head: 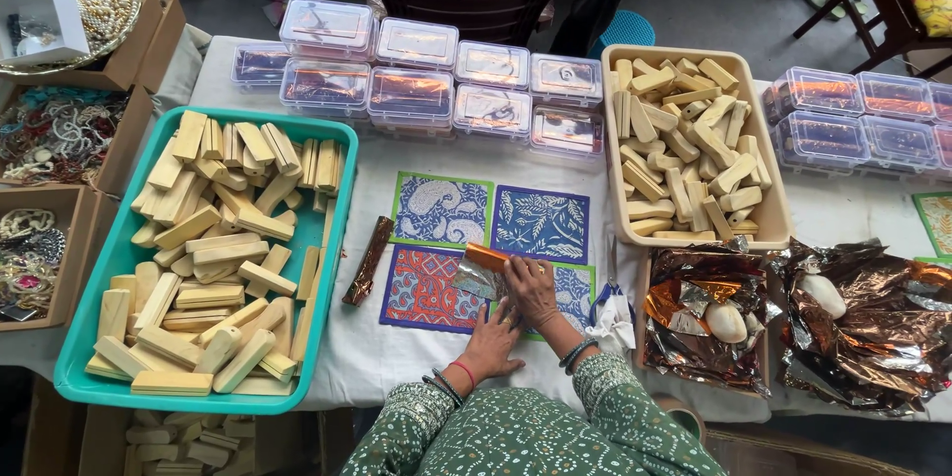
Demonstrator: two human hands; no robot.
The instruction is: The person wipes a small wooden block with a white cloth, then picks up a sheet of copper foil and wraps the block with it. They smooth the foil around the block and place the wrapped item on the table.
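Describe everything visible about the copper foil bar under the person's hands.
The oblong bar half wrapped in shiny copper-orange foil lies on the patterned blue and red printed mats, tilted slightly. Its left end is covered smoothly; crumpled silvery foil spreads beneath. The right hand presses its right end, and the left hand rests flat just below.

Copper-foil-wrapped bar (485, 259) lies flat on patterned mats (442, 210)
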